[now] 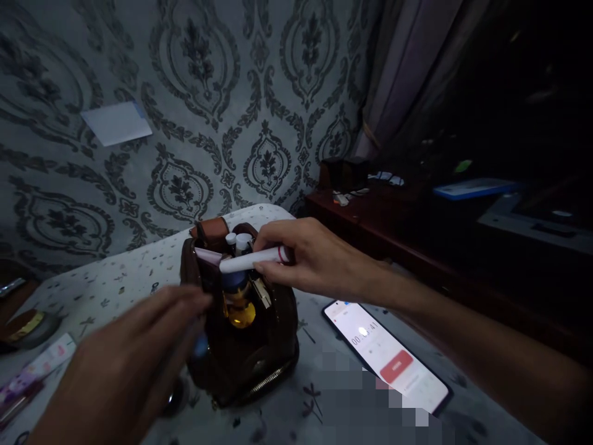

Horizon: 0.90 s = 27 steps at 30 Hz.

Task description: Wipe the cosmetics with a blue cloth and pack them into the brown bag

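A dark brown bag (241, 358) stands unzipped on the patterned cloth. My right hand (306, 253) pinches a slim white tube with a red band (250, 261), held level over the bag's opening. Inside the bag are a bottle with a dark blue cap and amber body (241, 314), white-capped bottles (243, 241), a pale flat item (208, 256) and a small gold-coloured piece (262, 293). Blurred by motion, my left hand (139, 340) is at the bag's left side. Something blue (201, 345) shows beneath its fingers, and I cannot tell whether it is held.
A lit phone with a running timer (384, 352) lies right of the bag. At the left are a round jar with a gold band (34, 324) and a pink-and-white packet (41, 364). A reddish-brown desk (352, 232) borders the table at the right; patterned wallpaper rises behind.
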Each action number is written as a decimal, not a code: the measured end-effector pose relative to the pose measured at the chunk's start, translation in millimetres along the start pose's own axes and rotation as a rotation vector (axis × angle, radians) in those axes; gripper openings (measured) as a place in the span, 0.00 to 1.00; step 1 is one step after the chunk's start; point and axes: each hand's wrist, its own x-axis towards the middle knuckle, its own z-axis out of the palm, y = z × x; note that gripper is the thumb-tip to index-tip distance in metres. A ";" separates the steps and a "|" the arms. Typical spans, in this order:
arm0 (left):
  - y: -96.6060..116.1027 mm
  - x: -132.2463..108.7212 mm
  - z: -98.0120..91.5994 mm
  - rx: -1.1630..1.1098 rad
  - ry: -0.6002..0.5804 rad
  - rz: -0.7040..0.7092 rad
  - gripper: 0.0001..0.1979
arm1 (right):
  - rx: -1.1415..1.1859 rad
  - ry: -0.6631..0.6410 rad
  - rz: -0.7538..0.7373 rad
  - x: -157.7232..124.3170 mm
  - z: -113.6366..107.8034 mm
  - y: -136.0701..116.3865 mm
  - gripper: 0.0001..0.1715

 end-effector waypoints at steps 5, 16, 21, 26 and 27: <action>-21.0 71.6 0.2 0.116 -0.162 -0.048 0.21 | 0.002 0.048 0.044 4.1 8.6 3.7 0.03; -35.4 49.6 5.8 -0.012 -0.221 -0.129 0.22 | 0.063 0.160 0.044 18.4 26.0 26.1 0.04; -43.7 42.4 11.1 -0.031 -0.183 -0.182 0.22 | -0.073 0.107 -0.007 38.7 33.9 27.6 0.09; -42.3 40.5 13.9 -0.020 -0.116 -0.152 0.21 | -0.281 0.046 0.010 70.4 40.9 22.4 0.12; -41.2 40.9 13.2 -0.015 -0.108 -0.147 0.21 | -0.279 0.000 0.010 75.8 41.9 21.5 0.12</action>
